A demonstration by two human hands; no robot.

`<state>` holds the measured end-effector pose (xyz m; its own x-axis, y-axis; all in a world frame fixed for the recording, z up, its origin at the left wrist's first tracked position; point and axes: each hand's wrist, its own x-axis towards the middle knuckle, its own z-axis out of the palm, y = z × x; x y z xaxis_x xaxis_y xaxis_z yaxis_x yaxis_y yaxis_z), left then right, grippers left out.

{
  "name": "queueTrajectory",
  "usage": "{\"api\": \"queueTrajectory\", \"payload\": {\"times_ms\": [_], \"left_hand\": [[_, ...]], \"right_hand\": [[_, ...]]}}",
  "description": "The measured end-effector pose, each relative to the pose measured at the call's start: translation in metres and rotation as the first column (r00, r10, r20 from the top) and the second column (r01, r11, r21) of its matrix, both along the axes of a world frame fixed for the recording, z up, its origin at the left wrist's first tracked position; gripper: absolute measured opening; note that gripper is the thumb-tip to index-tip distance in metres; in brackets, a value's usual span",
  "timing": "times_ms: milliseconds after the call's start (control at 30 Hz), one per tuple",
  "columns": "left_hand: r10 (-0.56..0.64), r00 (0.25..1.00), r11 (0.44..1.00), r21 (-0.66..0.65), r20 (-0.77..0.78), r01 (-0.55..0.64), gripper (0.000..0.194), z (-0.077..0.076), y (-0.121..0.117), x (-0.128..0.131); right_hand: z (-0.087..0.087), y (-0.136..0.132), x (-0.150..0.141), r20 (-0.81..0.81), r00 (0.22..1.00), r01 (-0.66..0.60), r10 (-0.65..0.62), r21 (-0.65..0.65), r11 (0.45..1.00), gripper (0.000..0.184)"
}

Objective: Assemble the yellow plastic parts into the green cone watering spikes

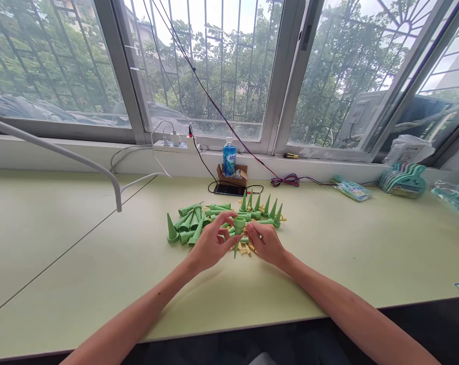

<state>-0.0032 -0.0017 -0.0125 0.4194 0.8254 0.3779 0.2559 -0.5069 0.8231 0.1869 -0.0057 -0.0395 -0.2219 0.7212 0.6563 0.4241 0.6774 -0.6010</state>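
In the head view, a clear plastic bottle of blue liquid (230, 158) stands at the back of the pale green table (351, 263); places here are taken from it. On the bottle's near side, and a touch to its right, a hollow green plastic cone with a cup-shaped wide end (239, 223) is held above the table. Its long axis runs close to upright, cup up and tip down, the tip leaning slightly left. The left hand (213, 237) is half curled, its thumb and fingers gripping the cone from the left. The right hand (266, 241) is at the cup's right side, fingers bunched in a pinch (whether anything sits between them I cannot tell). Both hands are close to the cone; the left has the hold. Nearer than the bottle lie loose green cones (194, 221), leftward, and small yellow plastic pieces (248, 249), slightly rightward.
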Motion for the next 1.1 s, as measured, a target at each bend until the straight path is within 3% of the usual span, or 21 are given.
{"api": "queueTrajectory", "payload": {"times_ms": [333, 667, 1100], "left_hand": [[-0.009, 0.983, 0.981, -0.189, 0.181, 0.043, 0.034, 0.008, 0.0, 0.004], [-0.048, 0.954, 0.861, -0.472, 0.297, 0.19, 0.055, 0.014, 0.001, 0.003], [-0.081, 0.941, 0.787, -0.558, 0.328, 0.262, 0.045, 0.014, 0.001, 0.003]], "right_hand": [[0.0, -0.001, 0.0, -0.13, 0.988, 0.078, -0.085, -0.056, 0.995, 0.033], [-0.001, -0.001, -0.001, 0.013, 1.0, -0.007, 0.007, 0.015, 1.0, 0.022], [-0.001, 0.0, 0.003, 0.124, 0.992, -0.041, 0.032, 0.069, 0.997, 0.021]]}}
